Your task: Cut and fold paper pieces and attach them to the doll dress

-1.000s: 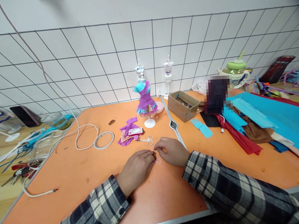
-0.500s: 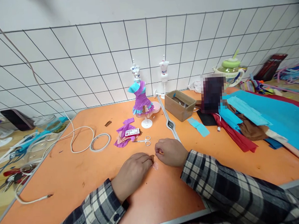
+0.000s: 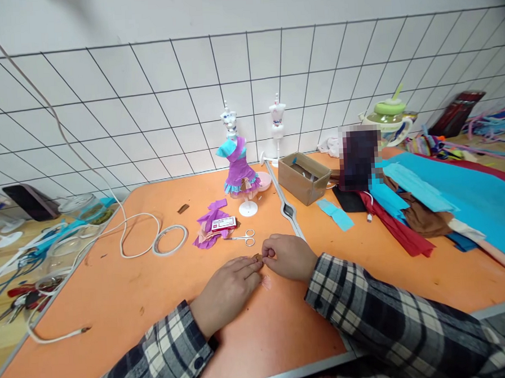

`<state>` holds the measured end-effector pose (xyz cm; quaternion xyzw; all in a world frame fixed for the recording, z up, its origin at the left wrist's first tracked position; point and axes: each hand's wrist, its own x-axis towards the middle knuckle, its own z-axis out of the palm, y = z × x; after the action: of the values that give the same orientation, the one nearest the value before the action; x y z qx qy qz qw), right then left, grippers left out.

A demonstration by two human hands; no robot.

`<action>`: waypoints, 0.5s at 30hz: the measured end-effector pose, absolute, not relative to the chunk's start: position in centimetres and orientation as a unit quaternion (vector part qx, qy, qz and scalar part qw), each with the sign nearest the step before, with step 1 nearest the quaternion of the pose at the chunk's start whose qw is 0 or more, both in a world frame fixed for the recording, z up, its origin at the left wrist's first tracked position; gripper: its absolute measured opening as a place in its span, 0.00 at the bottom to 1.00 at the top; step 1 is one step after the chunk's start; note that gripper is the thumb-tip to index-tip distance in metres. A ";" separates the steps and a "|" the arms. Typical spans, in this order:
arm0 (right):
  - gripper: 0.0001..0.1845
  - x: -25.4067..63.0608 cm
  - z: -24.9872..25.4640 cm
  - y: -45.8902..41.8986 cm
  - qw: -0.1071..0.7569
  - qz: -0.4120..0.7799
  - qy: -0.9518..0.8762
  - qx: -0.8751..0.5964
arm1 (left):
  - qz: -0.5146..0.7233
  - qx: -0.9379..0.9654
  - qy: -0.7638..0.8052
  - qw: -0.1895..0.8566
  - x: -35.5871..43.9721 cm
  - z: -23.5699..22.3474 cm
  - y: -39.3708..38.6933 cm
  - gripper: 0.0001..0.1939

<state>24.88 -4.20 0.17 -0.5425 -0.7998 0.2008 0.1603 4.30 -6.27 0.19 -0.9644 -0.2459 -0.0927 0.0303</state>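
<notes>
Near the middle of the orange table, my left hand (image 3: 230, 291) lies low, its fingertips pressed on a small brown scrap (image 3: 258, 258) of paper or cloth. My right hand (image 3: 288, 259) is curled, with thumb and forefinger pinched at that scrap's right end. Most of the scrap is hidden by my fingers. Just below it lies a pale translucent bit (image 3: 266, 282). Small scissors (image 3: 243, 237) rest beyond my hands. Left of them, a small red-and-white box (image 3: 224, 224) sits on purple scraps (image 3: 209, 219). A mini mannequin wears a purple and turquoise dress (image 3: 238, 166).
A tape roll (image 3: 169, 240) and white cable (image 3: 139, 216) lie left. Behind are a bare mannequin (image 3: 277, 120), a cardboard box (image 3: 304, 178) and a grey strap (image 3: 288, 211). Blue, red and brown sheets (image 3: 418, 214) cover the right, beside a blurred dark upright object (image 3: 358, 158).
My left fingertips have shifted slightly up and right along the brown scrap. My right fingertips now touch its end, closing the small gap between the hands.
</notes>
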 end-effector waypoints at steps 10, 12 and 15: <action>0.05 24.8 0.4 -4.2 0.147 0.236 -0.784 -0.554 | -0.069 -0.959 -0.274 -0.006 5.0 0.5 -6.7 0.09; 0.05 24.8 0.4 -4.1 0.146 0.241 -0.781 -0.558 | -0.058 -0.955 -0.289 -0.025 5.1 0.7 -6.6 0.09; 0.06 24.9 0.4 -4.0 0.136 0.256 -0.771 -0.567 | -0.058 -0.951 -0.300 -0.048 5.2 0.9 -6.6 0.09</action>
<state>24.88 -3.96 0.42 -0.5669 -0.7709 0.2565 0.1362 5.17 -6.58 0.92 -0.9510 -0.2999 -0.0582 -0.0477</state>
